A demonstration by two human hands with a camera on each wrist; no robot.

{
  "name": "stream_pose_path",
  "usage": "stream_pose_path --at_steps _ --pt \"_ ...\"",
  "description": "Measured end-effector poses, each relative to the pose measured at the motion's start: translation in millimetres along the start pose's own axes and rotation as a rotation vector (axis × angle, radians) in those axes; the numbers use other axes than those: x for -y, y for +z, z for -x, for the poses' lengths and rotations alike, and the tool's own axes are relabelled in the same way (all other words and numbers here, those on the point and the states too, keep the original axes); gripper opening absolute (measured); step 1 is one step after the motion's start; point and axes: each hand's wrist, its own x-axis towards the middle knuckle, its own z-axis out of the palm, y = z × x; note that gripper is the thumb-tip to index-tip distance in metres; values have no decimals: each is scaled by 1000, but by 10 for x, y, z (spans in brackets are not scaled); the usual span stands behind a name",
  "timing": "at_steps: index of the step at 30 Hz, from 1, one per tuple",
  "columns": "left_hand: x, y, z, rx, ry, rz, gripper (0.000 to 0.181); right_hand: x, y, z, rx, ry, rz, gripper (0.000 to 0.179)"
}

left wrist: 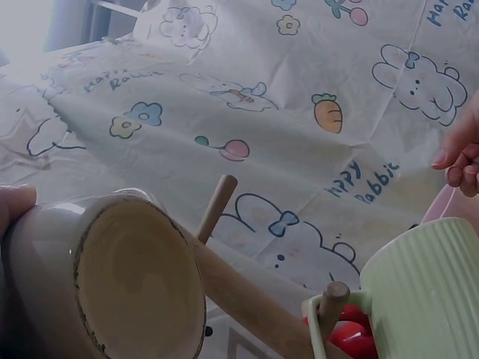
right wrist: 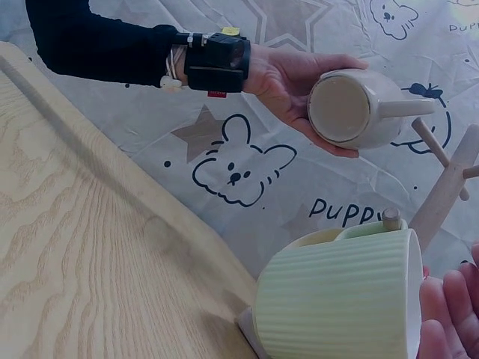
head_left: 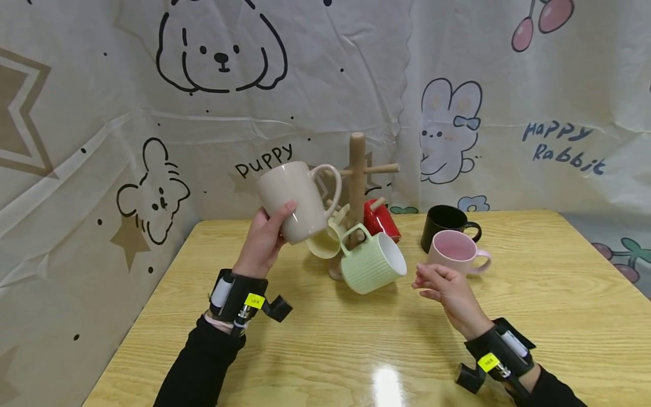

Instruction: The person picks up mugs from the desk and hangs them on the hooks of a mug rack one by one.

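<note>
My left hand grips a beige mug around its body, with the handle pointing right toward a wooden mug tree. In the left wrist view the base of that mug faces the camera, beside an upper peg. A ribbed light green mug hangs tilted by its handle on a lower peg. Behind it hang a pale yellow mug and a red mug. My right hand is held in the air right of the green mug, fingers loosely bent with nothing in them.
A pink mug stands on the wooden table just beyond my right hand, in front of a black mug. A printed cloth hangs behind the table and along its left side.
</note>
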Motion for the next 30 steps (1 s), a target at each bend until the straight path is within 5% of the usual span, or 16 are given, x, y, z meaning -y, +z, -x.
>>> stream_pose_path --at_steps 13,30 --pt "-15 -15 -123 -4 -10 25 62 -32 14 -18 9 6 18 20" --pt "147 -11 -210 34 -17 83 61 -62 24 -5 26 16 36 20"
